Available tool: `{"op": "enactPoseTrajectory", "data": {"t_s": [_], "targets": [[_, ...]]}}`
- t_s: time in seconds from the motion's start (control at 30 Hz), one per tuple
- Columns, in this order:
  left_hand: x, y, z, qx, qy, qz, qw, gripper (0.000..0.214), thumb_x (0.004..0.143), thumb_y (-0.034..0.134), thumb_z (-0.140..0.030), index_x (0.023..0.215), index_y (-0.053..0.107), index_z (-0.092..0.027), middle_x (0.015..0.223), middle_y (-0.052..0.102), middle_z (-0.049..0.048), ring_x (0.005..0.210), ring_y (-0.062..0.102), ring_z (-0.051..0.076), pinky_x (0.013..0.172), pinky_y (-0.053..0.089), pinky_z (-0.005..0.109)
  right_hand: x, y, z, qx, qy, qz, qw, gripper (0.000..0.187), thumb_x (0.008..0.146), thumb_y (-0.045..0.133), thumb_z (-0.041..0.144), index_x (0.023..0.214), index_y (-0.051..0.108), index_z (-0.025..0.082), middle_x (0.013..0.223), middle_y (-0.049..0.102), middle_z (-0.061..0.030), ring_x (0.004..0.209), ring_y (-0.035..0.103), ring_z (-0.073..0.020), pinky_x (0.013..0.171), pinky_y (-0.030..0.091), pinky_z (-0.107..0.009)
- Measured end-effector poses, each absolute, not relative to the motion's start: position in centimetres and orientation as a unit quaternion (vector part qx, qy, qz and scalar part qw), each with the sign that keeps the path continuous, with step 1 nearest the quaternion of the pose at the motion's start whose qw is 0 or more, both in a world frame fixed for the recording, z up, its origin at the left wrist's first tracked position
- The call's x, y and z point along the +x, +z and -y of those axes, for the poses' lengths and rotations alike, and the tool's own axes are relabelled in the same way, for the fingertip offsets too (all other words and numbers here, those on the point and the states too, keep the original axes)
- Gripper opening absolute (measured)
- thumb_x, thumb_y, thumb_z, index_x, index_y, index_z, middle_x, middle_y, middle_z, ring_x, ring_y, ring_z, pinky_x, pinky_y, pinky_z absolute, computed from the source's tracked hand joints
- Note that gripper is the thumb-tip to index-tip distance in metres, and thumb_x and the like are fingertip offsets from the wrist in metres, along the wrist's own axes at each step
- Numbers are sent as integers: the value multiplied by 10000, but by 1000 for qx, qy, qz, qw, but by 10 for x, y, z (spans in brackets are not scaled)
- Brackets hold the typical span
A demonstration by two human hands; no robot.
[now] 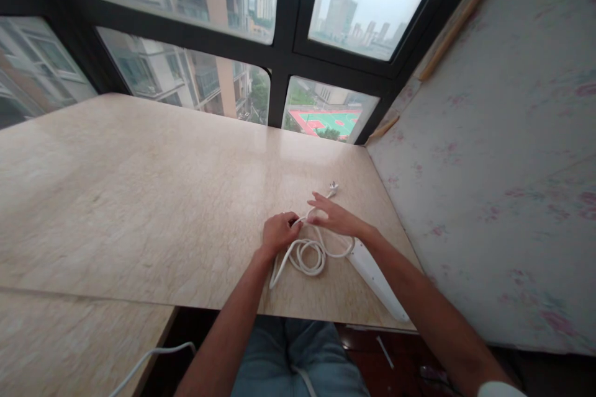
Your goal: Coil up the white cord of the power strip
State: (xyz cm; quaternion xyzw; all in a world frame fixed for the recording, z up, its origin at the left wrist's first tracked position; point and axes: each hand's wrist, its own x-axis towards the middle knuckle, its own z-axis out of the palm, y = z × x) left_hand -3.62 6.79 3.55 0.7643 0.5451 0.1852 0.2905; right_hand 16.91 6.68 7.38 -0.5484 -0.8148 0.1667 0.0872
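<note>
White power strip [376, 279] is seen R of lower ctr, laid on the marble-look ledge [153, 198]; its long axis is slanted, one end aimed up-L toward frame ctr, the other down-R toward the ledge's front edge. White cord [310, 272] is joined at the up-L end, then looped & coiled at lower ctr. Plug [333, 188] is placed just R of ctr, beyond the R hand [336, 216], prongs aimed up the frame. L hand [281, 232], near ctr, is curled, thumb & fingers closed on the cord. R hand is held w/ thumb & fingers spread, cord passed btwn; whether it's touched there can't be told. Hands are set slightly apart, bridged by a short cord length.

Strip's R side is partly covered by the R forearm [428, 288]; cord is partly hidden under the L hand, whose fingertips are hard to make out. Pale cuff [499, 389], lower R, is cut off, as is a second cable [153, 352], lower L. Items below the ledge, bottom R, are too dim to ID.
</note>
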Motion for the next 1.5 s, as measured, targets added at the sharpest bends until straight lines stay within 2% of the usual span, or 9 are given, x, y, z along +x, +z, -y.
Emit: {"op": "enactPoseTrajectory", "data": {"t_s": [0.07,0.23,0.4,0.6,0.73,0.83,0.93,1.23,1.5], "targets": [[-36,36,-68,764,189,-543,291,247,862,559,-404,947,741,-261,947,752,24,874,659,192,762,434,281,185,72,-90,-594,93,798,42,434,979,368,283,1383,488,180,1471,460,-125,1376,407,-204,1102,364,-395],[-37,33,-69,767,217,-525,298,275,864,553,-444,923,745,-256,894,747,22,803,654,181,715,431,272,207,67,-120,-577,50,815,-17,465,799,505,28,1245,611,105,1393,512,-205,1344,415,-304,1105,306,-470],[-37,31,-69,756,224,-536,300,263,848,571,-439,905,745,-250,836,741,14,740,641,160,669,410,257,203,68,-116,-518,-2,853,-57,246,876,478,101,944,714,121,1170,634,-187,1209,493,-288,1119,218,-471],[-36,33,-70,748,213,-552,301,242,831,585,-408,919,747,-252,800,733,11,728,639,162,651,403,258,217,76,-104,-461,-40,883,-73,202,902,459,111,956,652,136,1040,656,-133,1069,547,-230,1131,189,-431],[-36,33,-70,748,227,-545,303,247,832,582,-417,902,743,-245,795,726,16,724,633,161,641,398,260,227,88,-84,-528,22,843,100,155,914,430,139,887,580,165,879,652,-87,887,590,-198,1062,313,-421],[-37,31,-69,744,250,-535,313,250,826,587,-420,864,736,-223,764,711,25,692,615,165,627,394,269,227,102,-61,-579,106,751,298,85,932,434,244,902,499,198,817,634,-49,754,597,-178,810,467,-352],[-37,28,-67,736,293,-501,348,253,813,594,-417,781,703,-191,705,672,25,647,581,158,608,387,268,221,119,-29,-576,224,664,420,159,945,447,381,959,438,223,688,567,35,574,562,-125,583,451,-254],[-34,35,-61,554,349,-358,666,329,747,677,-470,742,638,-143,693,621,23,562,520,109,533,384,233,205,147,66,-597,589,510,192,417,849,576,520,1091,559,180,817,643,1,354,505,-48,314,301,-174],[-43,48,-55,439,319,-232,807,220,749,694,-277,902,701,-118,1103,687,146,865,665,204,780,514,327,182,116,127,-581,651,435,225,638,779,687,507,1299,456,218,998,646,-41,382,431,-3,335,315,-159]]}}
